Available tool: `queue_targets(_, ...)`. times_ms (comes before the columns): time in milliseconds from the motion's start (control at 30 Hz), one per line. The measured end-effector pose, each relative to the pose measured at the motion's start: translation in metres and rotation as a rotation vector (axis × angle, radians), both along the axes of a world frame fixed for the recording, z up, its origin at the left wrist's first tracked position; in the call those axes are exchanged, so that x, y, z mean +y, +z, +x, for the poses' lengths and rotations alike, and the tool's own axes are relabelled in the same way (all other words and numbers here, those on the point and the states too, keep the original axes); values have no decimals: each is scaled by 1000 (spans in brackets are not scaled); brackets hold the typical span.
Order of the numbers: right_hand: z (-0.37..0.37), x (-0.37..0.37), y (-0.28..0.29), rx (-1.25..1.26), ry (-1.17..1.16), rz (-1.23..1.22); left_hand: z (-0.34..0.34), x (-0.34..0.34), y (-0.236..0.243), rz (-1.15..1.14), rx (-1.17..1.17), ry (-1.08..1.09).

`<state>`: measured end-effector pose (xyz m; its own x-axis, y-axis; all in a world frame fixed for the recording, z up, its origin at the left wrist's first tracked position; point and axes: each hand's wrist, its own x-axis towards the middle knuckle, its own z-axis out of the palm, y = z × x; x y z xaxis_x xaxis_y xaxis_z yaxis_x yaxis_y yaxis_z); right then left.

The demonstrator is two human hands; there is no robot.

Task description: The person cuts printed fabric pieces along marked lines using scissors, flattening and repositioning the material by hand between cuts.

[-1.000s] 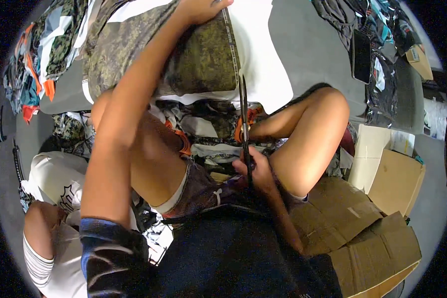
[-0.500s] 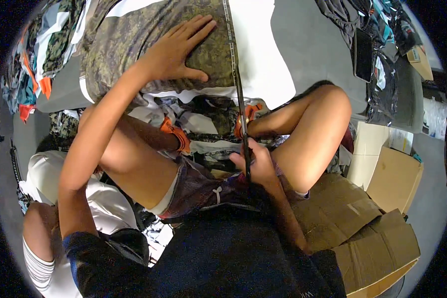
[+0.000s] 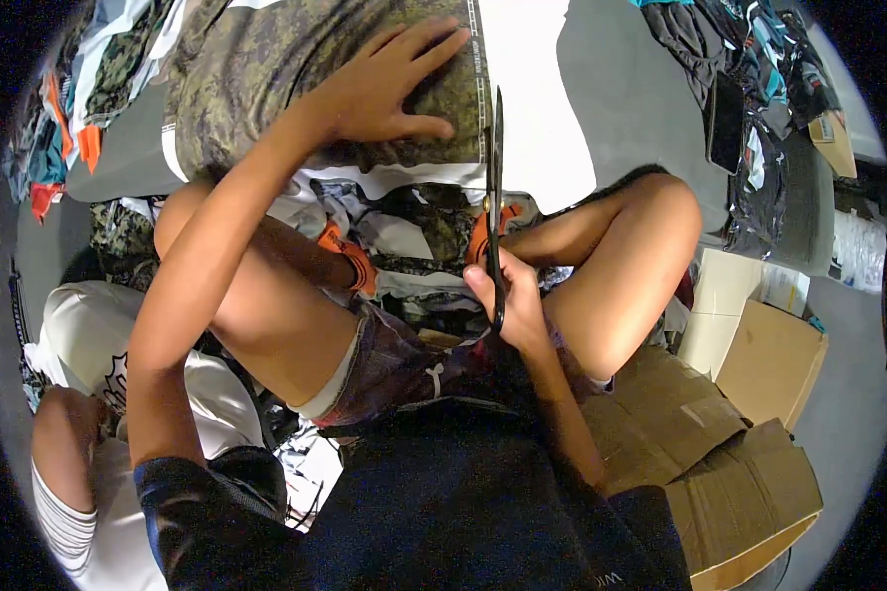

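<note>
The left hand (image 3: 384,89) is pressing flat, fingers spread, on the olive camouflage-print fabric (image 3: 266,79) lying on the floor ahead, while the right hand (image 3: 508,300) is gripping long black scissors (image 3: 494,187) at its right edge.

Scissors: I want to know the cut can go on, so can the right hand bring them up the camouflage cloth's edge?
Probably yes: the right hand holds the scissors beside the cloth, which the left hand presses flat.

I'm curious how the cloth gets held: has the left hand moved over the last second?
Yes. The left hand came down from the camouflage fabric's top edge and lies flat on it.
</note>
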<state>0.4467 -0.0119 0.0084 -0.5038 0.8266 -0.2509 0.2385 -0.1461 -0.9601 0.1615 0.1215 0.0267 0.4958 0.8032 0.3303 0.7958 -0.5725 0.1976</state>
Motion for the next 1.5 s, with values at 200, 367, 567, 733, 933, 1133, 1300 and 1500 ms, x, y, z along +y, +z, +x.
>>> queue_targets(200, -5, -3, 2, -11, -97, 12, 6, 5, -8, 42, 14, -7)
queue_targets(367, -4, -2, 4, -60, -80, -38, 3, 6, -13, 30, 5, -22)
queue_targets(567, -5, -3, 7, -74, -104, 1, 9, 3, -1, 9, 17, -16)
queue_targets(733, -6, -4, 12, -75, -75, -16, 8, 4, 1, -34, 53, -36)
queue_targets(933, -5, -4, 11, -114, -63, 9, 8, 4, 7, -77, 84, -53)
queue_targets(1133, -9, -4, 20, -117, -88, 10, 10, 2, 23, -163, 160, -40)
queue_targets(1300, -10, -6, 26, -132, -99, 3, 10, 3, 20, -189, 162, -45)
queue_targets(1500, -11, -9, 24, -116, -121, 17, 10, 5, 18, -154, 164, -42)
